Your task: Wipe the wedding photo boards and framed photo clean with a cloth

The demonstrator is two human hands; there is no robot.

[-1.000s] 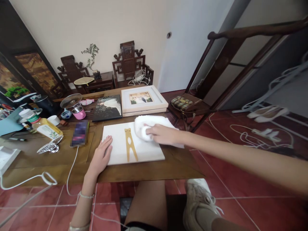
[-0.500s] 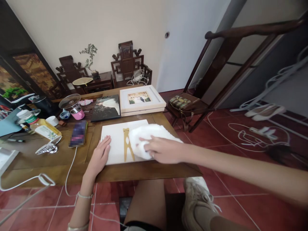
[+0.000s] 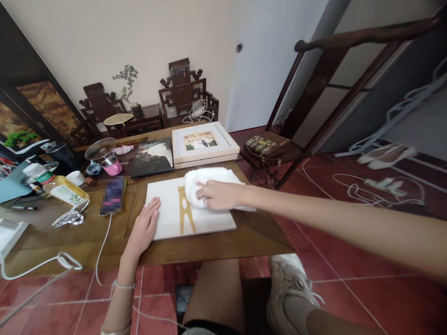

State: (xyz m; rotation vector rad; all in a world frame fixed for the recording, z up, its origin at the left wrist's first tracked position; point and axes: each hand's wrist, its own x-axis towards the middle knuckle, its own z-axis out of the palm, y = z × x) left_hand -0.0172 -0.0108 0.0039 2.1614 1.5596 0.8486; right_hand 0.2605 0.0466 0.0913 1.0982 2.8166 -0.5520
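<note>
On the wooden table [image 3: 251, 237], my right hand [image 3: 216, 194] is bunched around a white towel [image 3: 204, 179], pressing it on the white panel's [image 3: 213, 218] far right corner (the panel with the gold clothespin shape [image 3: 183, 211]). Left hand [image 3: 145, 225] lies flat and open on its left edge. I'd say the wiping is midway, with the near strip not covered yet.

I log both forearms bare. Behind the left hand [image 3: 141, 228]: thin pale bracelet [image 3: 124, 284], second band [image 3: 111, 329] further up the arm. Also dark shorts [image 3: 202, 327], one off-white laced sneaker [image 3: 289, 288], pale sock [image 3: 302, 312].
</note>
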